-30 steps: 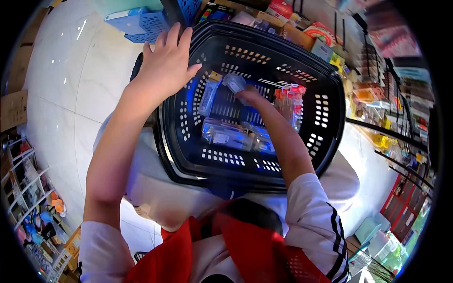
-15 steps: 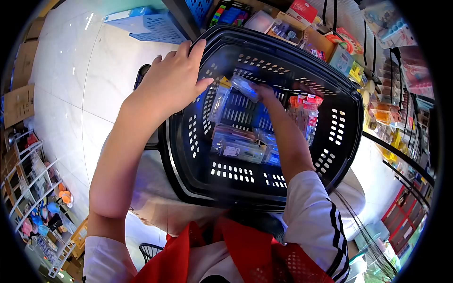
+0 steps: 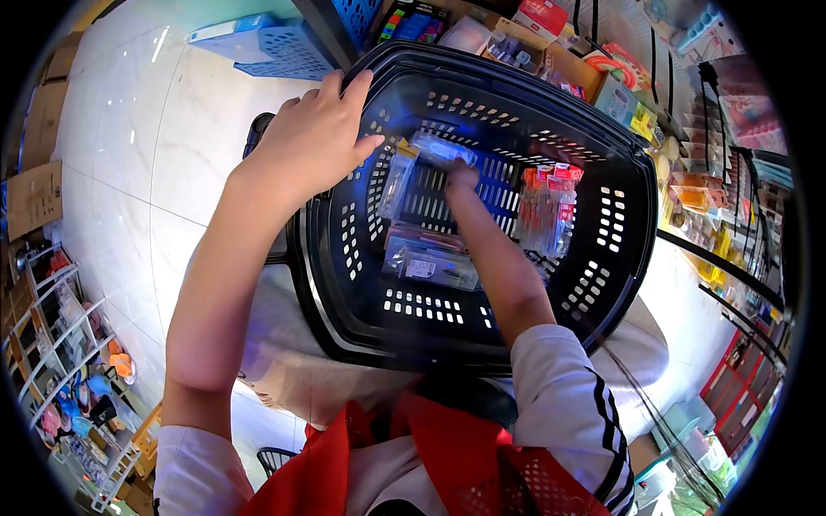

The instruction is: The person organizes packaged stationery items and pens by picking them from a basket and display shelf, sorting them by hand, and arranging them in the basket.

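A black plastic shopping basket [image 3: 619, 249] with slotted walls stands in front of me. My left hand [image 3: 314, 142] is closed over its upper left rim, thumb on the inner side. Down inside, my right hand [image 3: 462, 178] has its fingers bunched at the near edge of a clear plastic packet [image 3: 440, 149] by the far wall; the fingertips are partly hidden. Another clear packet [image 3: 396, 185] lies along the left wall. Nearer me are flat clear packages [image 3: 430, 265] with a white label. Red-topped packets [image 3: 548, 211] are lined up at the right.
Shelves with boxed and hanging goods [image 3: 705, 202] run along the right. A blue perforated bin [image 3: 288, 58] stands beyond the basket's left corner. On the left are white tiled floor [image 3: 112, 163], a cardboard box [image 3: 34, 199] and a white wire rack [image 3: 56, 335].
The clear packet has turned from a slant to lie along the basket's far wall. My right hand has shifted left and slightly toward me. My left hand keeps its place on the rim.
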`<state>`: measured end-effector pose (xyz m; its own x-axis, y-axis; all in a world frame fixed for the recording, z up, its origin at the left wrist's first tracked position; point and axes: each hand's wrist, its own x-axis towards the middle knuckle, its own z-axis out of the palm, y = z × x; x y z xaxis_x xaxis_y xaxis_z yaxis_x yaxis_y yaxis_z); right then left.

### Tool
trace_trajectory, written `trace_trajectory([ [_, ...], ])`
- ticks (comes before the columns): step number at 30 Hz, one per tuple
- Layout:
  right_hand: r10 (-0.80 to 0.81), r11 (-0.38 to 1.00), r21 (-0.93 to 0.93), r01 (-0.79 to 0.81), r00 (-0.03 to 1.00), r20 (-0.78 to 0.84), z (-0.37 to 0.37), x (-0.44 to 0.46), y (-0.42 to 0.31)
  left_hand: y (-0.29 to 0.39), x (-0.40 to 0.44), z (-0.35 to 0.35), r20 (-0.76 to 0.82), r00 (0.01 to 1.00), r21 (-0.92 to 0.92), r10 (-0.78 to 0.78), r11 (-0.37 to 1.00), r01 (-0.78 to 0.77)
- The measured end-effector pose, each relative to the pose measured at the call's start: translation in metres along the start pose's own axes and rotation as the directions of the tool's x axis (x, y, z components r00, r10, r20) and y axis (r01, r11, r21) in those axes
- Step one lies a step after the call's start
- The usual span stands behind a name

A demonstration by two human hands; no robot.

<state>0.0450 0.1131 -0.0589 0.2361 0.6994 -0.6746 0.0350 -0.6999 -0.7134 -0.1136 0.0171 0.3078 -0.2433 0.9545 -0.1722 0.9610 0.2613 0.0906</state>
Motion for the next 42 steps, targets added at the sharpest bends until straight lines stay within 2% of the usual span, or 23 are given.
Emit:
trace_trajectory([
  [2, 0.013, 0.988, 0.149, -0.034, 0.990, 0.140, -0.003, 0.035, 0.013, 0.001, 0.000, 0.000, -0.004, 1.000, 0.006, -0.001, 1.000, 0.001],
  [7, 0.033, 0.999, -0.011, -0.031, 0.970, 0.241, 0.007, 0.070, 0.019, 0.004, 0.004, -0.005, 0.127, 0.990, -0.011, -0.068, 0.997, 0.070],
  [11, -0.046, 0.948, -0.301, 0.105, 0.979, 0.197, 0.022, 0.056, 0.025, 0.006, 0.007, -0.007, 0.141, 0.987, 0.006, -0.072, 0.997, 0.072],
  [14, -0.030, 0.950, -0.297, 0.096, 0.975, 0.219, 0.016, 0.050, 0.024, 0.007, 0.008, -0.003, 0.136, 0.989, 0.029, -0.062, 0.998, 0.059],
  [17, 0.249, 0.968, -0.058, -0.245, 0.899, 0.359, -0.004, 0.014, -0.023, 0.004, 0.007, 0.004, 0.036, 0.999, 0.072, -0.011, 0.997, 0.008],
  [18, 0.181, 0.978, -0.150, -0.142, 0.941, 0.287, 0.002, 0.032, -0.007, 0.003, 0.007, 0.005, -0.009, 1.000, 0.095, 0.016, 0.995, -0.015],
  [20, 0.020, 0.936, -0.350, 0.037, 0.987, 0.160, 0.019, 0.083, 0.045, 0.004, 0.008, 0.005, -0.004, 1.000, 0.108, 0.013, 0.994, -0.013],
  [23, 0.026, 0.842, -0.519, 0.150, 0.948, 0.317, 0.004, 0.069, 0.025, 0.006, 0.009, 0.009, -0.003, 1.000, 0.133, 0.011, 0.991, -0.011],
  [26, 0.242, 0.835, -0.545, 0.073, 0.841, 0.484, -0.016, 0.031, -0.031, 0.007, 0.011, 0.012, -0.007, 1.000, 0.149, 0.006, 0.989, -0.005],
  [29, 0.234, 0.780, -0.592, 0.203, 0.783, 0.577, -0.029, 0.031, -0.046, 0.008, 0.012, 0.016, -0.001, 1.000, 0.188, -0.009, 0.982, 0.009],
  [30, 0.214, 0.810, -0.546, 0.214, 0.758, 0.616, -0.033, 0.033, -0.046, 0.011, 0.013, 0.016, 0.004, 1.000, 0.206, -0.017, 0.978, 0.016],
  [32, 0.168, 0.864, -0.448, 0.232, 0.705, 0.689, -0.040, 0.036, -0.045, 0.022, 0.019, 0.009, 0.125, 0.985, 0.154, -0.120, 0.983, 0.101],
  [33, 0.163, 0.881, -0.429, 0.200, 0.722, 0.673, -0.042, 0.035, -0.044, 0.027, 0.020, 0.006, 0.187, 0.968, 0.135, -0.169, 0.980, 0.145],
  [35, 0.154, 0.913, -0.384, 0.137, 0.756, 0.636, -0.038, 0.031, -0.041, 0.025, 0.023, 0.007, 0.182, 0.969, 0.121, -0.167, 0.982, 0.146],
  [38, 0.216, 0.888, -0.451, 0.089, 0.784, 0.581, -0.029, 0.030, -0.029, 0.019, 0.023, 0.007, 0.159, 0.976, 0.105, -0.146, 0.986, 0.130],
  [40, 0.200, 0.980, -0.100, -0.173, 0.842, 0.501, -0.025, 0.013, -0.020, 0.016, 0.021, 0.008, 0.150, 0.980, 0.087, -0.132, 0.989, 0.120],
  [41, 0.204, 0.956, 0.096, -0.277, 0.865, 0.459, -0.021, 0.004, -0.018, 0.013, 0.021, 0.008, 0.139, 0.984, 0.077, -0.115, 0.992, 0.105],
  [42, 0.188, 0.958, 0.117, -0.263, 0.880, 0.437, -0.018, -0.001, -0.016, 0.010, 0.020, 0.010, 0.125, 0.987, 0.067, -0.100, 0.994, 0.092],
])
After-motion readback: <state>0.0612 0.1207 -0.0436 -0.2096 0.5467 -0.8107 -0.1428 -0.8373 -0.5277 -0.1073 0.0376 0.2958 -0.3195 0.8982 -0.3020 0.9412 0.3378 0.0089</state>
